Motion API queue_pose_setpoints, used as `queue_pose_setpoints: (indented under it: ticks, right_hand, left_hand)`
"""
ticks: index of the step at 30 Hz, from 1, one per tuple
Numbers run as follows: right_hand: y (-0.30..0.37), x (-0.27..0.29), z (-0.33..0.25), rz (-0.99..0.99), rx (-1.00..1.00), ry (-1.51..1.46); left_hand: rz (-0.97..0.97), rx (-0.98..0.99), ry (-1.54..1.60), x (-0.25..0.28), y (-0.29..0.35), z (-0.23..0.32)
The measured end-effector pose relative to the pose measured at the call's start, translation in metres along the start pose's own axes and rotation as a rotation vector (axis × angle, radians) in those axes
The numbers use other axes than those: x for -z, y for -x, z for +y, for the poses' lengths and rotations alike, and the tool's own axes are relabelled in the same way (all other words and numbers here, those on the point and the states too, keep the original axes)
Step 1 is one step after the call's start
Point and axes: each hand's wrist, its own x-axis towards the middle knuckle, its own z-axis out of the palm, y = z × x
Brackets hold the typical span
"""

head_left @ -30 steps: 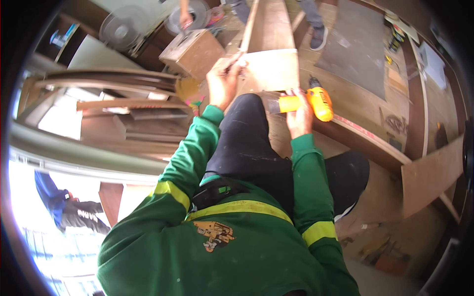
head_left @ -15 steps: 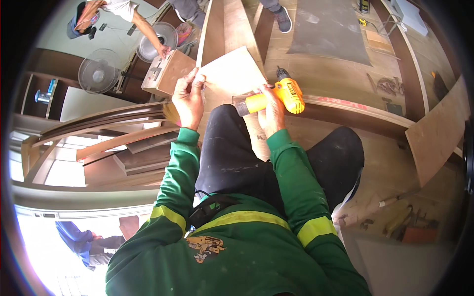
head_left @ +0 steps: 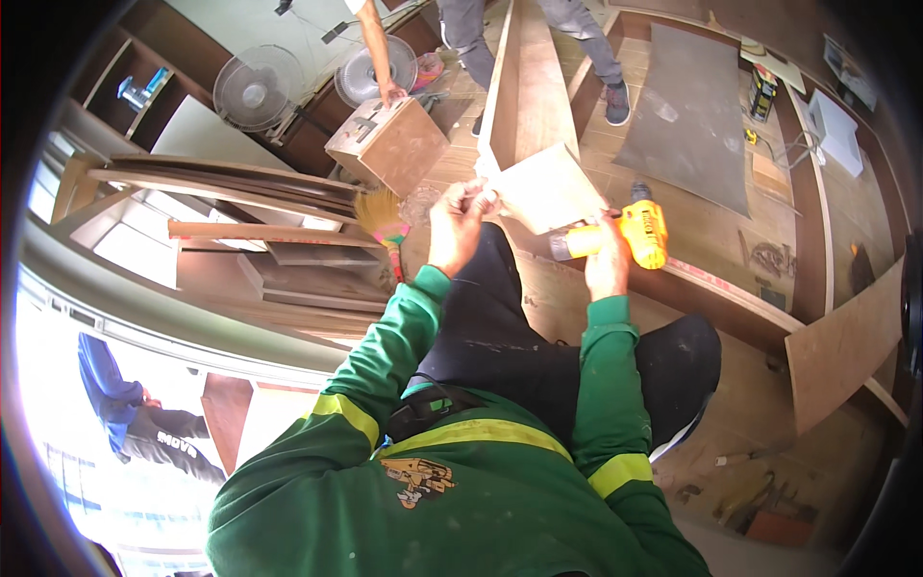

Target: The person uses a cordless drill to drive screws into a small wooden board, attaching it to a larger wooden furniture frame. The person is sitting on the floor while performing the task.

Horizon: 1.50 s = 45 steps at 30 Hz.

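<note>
My right hand (head_left: pixel 608 258) is wrapped round a yellow cordless drill (head_left: pixel 642 234), whose dark chuck points away from me. Its fingers lie beside the right corner of a pale square wooden board (head_left: pixel 548 188). At the board's left edge is my left hand (head_left: pixel 460 226), thumb and fingertips pinched together; what lies between them, if anything, is too small to make out. Behind the board, a long wooden piece with raised sides (head_left: pixel 540 91) runs away from me between another person's legs (head_left: pixel 582 34).
Another person's hand (head_left: pixel 392 93) touches a wooden box with a handle (head_left: pixel 394 144). Fans (head_left: pixel 255 88), a broom (head_left: pixel 383 216) and stacked planks (head_left: pixel 308 279) are left. A grey sheet (head_left: pixel 687 120), a long frame (head_left: pixel 731 293) and a leaning panel (head_left: pixel 846 346) are right.
The view has shifted, showing more of the broom and the other person's legs. My hands keep their places at the board, the right one still round the drill.
</note>
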Motion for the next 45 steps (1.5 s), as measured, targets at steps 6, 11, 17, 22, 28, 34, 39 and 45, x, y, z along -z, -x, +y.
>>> queue_pose_setpoints:
  ticks: [6,11,17,22,28,34,39,45]
  right_hand:
    - [0.012,-0.062,-0.048,-0.024,0.145,0.369]
    - [0.003,-0.099,-0.058,-0.179,0.18,0.585]
    - [-0.013,-0.125,-0.08,-0.246,0.056,0.838]
    - [-0.029,-0.107,-0.078,-0.315,0.078,0.773]
    - [-0.04,-0.073,-0.085,-0.284,0.074,0.583]
    - [-0.023,-0.018,-0.075,0.038,-0.132,0.249]
    - [-0.022,0.024,-0.084,-0.047,-0.246,0.285]
    - [0.03,-0.043,-0.073,-0.317,-0.273,0.363]
  left_hand:
    - [-0.068,0.184,-0.062,0.001,0.012,-0.03]
    - [-0.057,0.169,-0.177,0.002,0.005,-0.038]
    - [-0.167,0.108,-0.437,-0.006,0.009,-0.02]
    - [-0.137,0.16,-0.395,-0.013,0.005,-0.032]
    - [-0.15,0.135,-0.218,-0.018,0.005,-0.038]
    - [-0.199,0.146,0.009,-0.01,0.021,-0.043]
    - [-0.226,0.261,0.37,-0.019,0.037,-0.041]
    - [-0.29,0.294,0.616,-0.088,0.053,-0.04]
